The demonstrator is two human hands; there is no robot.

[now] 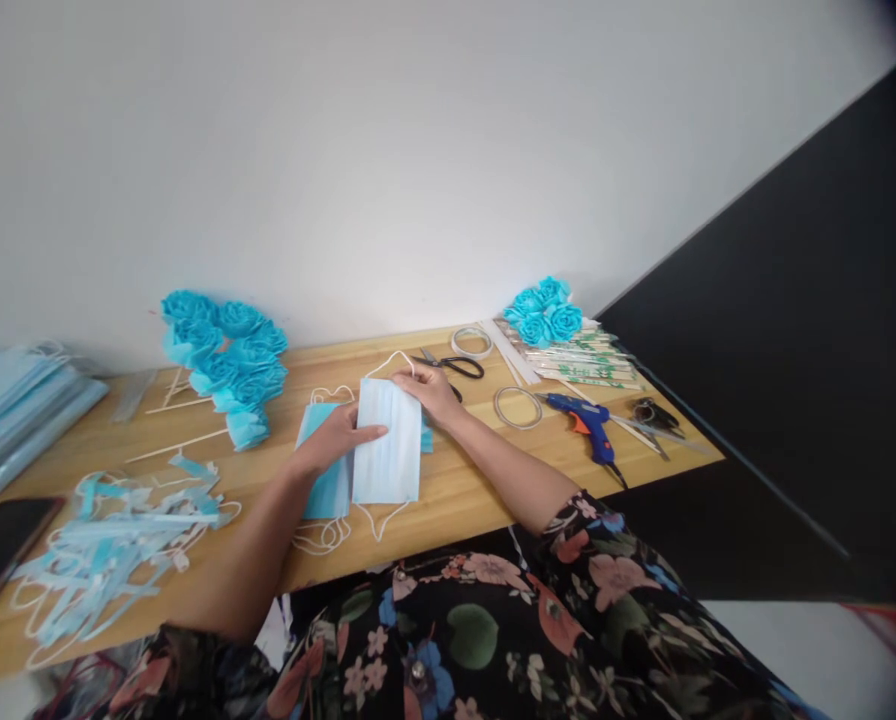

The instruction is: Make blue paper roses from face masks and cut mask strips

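Note:
A pale blue face mask (388, 445) lies flat on the wooden table (463, 480), on top of another blue mask (324, 470). My left hand (335, 438) rests on the left edge of the top mask, fingers stretched across it. My right hand (429, 390) presses its fingertips on the mask's far upper corner, near the white ear loop (392, 360). Both hands lie flat on the mask rather than gripping it.
Blue fabric roses (227, 355) on sticks lie at the back left, a smaller bunch (544, 310) at the back right. Scissors (448, 365), tape rolls (517, 407), a blue glue gun (589, 425) and wrapped chopsticks (583, 360) are on the right. Mask scraps (110, 550), a phone (2, 545) and a mask stack (17, 405) are on the left.

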